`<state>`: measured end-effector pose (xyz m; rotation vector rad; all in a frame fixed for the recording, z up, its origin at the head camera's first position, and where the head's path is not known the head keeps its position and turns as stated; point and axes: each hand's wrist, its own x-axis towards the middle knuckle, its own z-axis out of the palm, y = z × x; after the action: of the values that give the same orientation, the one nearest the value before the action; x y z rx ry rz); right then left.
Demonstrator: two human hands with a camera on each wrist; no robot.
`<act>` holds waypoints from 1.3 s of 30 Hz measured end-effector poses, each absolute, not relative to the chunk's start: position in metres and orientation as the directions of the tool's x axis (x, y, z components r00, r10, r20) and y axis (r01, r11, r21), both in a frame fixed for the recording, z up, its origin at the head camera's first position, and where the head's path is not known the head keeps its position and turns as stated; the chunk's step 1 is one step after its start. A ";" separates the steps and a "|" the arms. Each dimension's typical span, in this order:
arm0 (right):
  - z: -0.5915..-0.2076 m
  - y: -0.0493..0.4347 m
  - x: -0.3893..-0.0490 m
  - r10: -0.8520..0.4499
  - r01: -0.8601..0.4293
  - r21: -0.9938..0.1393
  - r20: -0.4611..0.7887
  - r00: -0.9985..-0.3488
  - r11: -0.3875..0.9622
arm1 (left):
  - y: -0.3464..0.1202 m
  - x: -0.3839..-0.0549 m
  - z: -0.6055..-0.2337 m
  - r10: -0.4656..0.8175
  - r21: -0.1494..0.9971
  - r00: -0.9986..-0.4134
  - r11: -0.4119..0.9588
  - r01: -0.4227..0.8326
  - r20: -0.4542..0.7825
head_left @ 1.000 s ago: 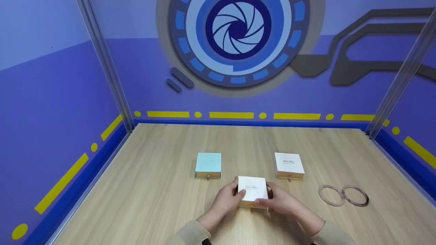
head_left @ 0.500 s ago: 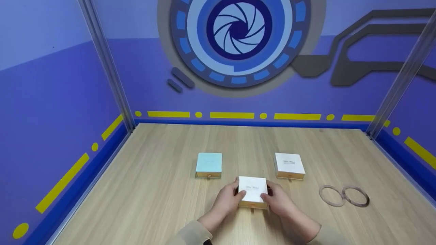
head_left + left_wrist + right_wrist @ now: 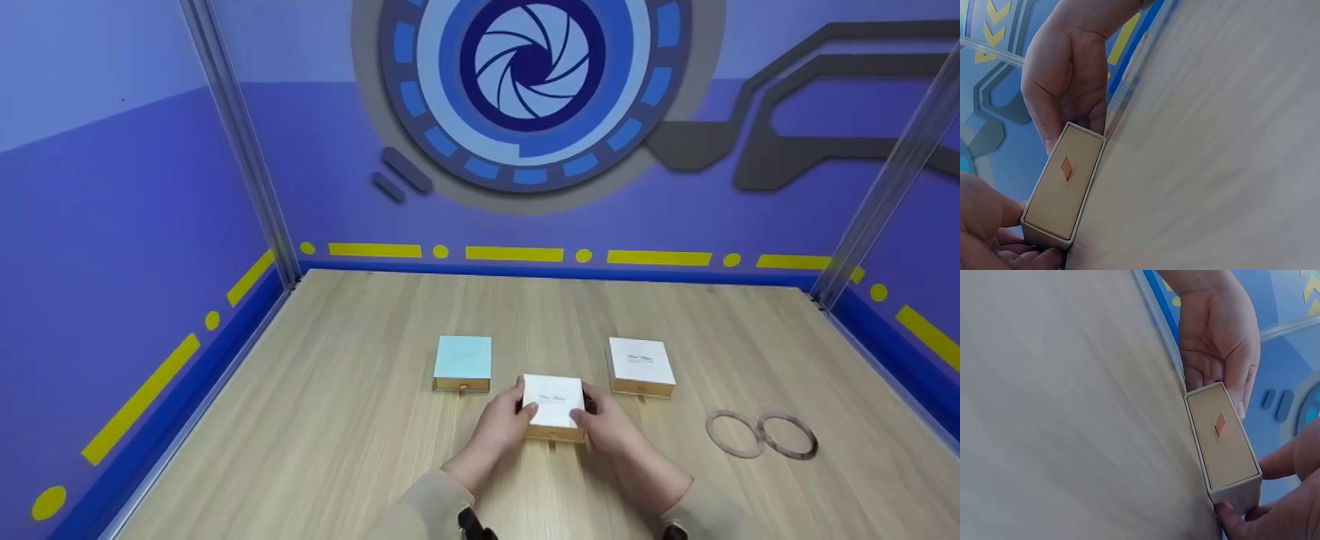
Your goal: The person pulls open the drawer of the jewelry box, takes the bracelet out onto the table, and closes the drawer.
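Between both hands sits a small white drawer box [image 3: 553, 401] with dark lettering on top and a tan drawer front. My left hand [image 3: 501, 420] grips its left side, thumb on the top edge. On the right side my right hand [image 3: 609, 424] grips it likewise, its thumb on the top. Both wrist views show the drawer front [image 3: 1064, 194] flush in the sleeve, with a small orange pull tab [image 3: 1220, 423]. Fingers of both hands curl round the box's sides, partly hidden behind it.
Farther back on the wooden table [image 3: 360, 450] lie a light blue drawer box [image 3: 463, 360] at left and another white box [image 3: 641, 361] at right. Two bangles, a pale one [image 3: 709, 435] and a darker one [image 3: 812, 442], lie side by side at the right.
Both hands have moved the white box a little away from the body, toward the other boxes. The right thumb has shifted from the drawer front to the box top.
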<state>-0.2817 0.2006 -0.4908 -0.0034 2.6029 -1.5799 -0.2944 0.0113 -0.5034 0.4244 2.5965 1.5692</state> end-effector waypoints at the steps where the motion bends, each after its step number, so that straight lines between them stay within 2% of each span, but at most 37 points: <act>1: -0.491 0.201 -0.285 -0.053 0.051 -0.887 -0.085 -0.995 0.459 | 0.012 -0.298 -0.503 0.273 0.877 -0.959 0.441 0.191 0.072; 12: -0.497 0.198 -0.330 -0.021 0.063 -0.897 -0.080 -0.997 0.437 | 0.025 -0.341 -0.495 0.184 0.854 -0.982 0.516 0.066 -0.035; 20: -0.495 0.194 -0.352 0.010 0.127 -0.907 -0.134 -0.991 0.403 | 0.026 -0.354 -0.490 0.120 0.856 -0.992 0.516 0.037 -0.029; 31: -0.497 0.191 -0.353 0.019 0.100 -0.919 -0.100 -0.995 0.381 | 0.033 -0.355 -0.490 0.061 0.858 -0.998 0.514 0.001 -0.036; 39: -0.495 0.186 -0.347 0.078 0.092 -0.936 -0.069 -0.995 0.339 | 0.039 -0.353 -0.489 0.024 0.858 -1.000 0.514 0.000 -0.014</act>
<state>-0.3475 0.1860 -0.4953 0.1624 2.5610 -1.7913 -0.3534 0.0394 -0.4886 0.0221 2.7123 1.5369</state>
